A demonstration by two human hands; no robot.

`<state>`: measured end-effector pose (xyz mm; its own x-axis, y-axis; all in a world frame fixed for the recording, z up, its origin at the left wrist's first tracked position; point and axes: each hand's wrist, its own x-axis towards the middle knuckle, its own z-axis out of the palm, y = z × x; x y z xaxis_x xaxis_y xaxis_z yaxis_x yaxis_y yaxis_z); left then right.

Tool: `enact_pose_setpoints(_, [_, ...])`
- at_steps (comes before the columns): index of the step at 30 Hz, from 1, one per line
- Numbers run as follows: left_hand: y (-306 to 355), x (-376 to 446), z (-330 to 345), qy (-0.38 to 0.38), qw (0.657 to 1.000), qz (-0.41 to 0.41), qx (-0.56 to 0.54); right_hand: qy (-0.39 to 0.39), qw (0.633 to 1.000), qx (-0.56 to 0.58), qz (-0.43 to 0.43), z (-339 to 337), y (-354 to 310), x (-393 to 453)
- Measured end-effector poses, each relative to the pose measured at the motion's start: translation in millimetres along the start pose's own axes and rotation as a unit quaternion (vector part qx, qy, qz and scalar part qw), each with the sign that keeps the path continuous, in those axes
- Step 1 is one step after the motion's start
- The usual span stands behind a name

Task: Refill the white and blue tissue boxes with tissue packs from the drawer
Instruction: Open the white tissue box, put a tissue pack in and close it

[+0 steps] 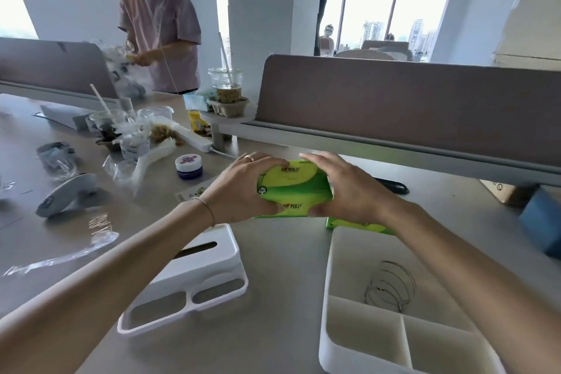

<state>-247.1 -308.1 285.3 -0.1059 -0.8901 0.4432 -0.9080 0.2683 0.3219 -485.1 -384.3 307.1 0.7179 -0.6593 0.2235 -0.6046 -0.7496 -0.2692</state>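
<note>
A green tissue pack (293,188) is held above the desk between both hands. My left hand (243,188) grips its left end and my right hand (349,188) grips its right end. A second green tissue pack (358,225) lies on the desk under my right wrist, mostly hidden. The white tissue box lid (209,270) with its slot lies at the lower left. The open white tissue box base (334,267), with a wire spring (390,285) inside, sits at the lower right. The blue tissue box (543,218) shows at the right edge.
Cups, plastic wrappers and a small blue jar (188,165) crowd the left of the desk. A grey divider panel (409,106) runs along the back. A person in a pink shirt (161,24) stands at the far left behind the desk. A black object (394,186) lies behind my right hand.
</note>
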Motion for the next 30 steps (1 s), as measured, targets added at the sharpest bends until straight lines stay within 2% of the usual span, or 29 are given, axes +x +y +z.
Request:
enact_pose_setpoints(4, [32,-2,-8,0.001,0.998,0.063,-0.007,0.036,0.999,0.037,0.002,-29,4,-40])
enact_pose_setpoints(9, [80,2,-3,-0.013,0.993,0.115,-0.017,0.065,0.998,0.013,0.012,-57,15,-94])
enact_pose_setpoints(19, [141,-2,25,-0.091,0.979,0.182,-0.02,0.059,0.997,-0.006,0.051,-70,33,-178])
enact_pose_setpoints(25, [148,-11,35,-0.099,0.978,0.185,-0.015,0.054,0.996,0.015,0.064,-61,36,-194])
enact_pose_setpoints(30, [146,-19,43,-0.134,0.976,0.173,0.015,0.035,0.997,0.023,0.065,-48,38,-196])
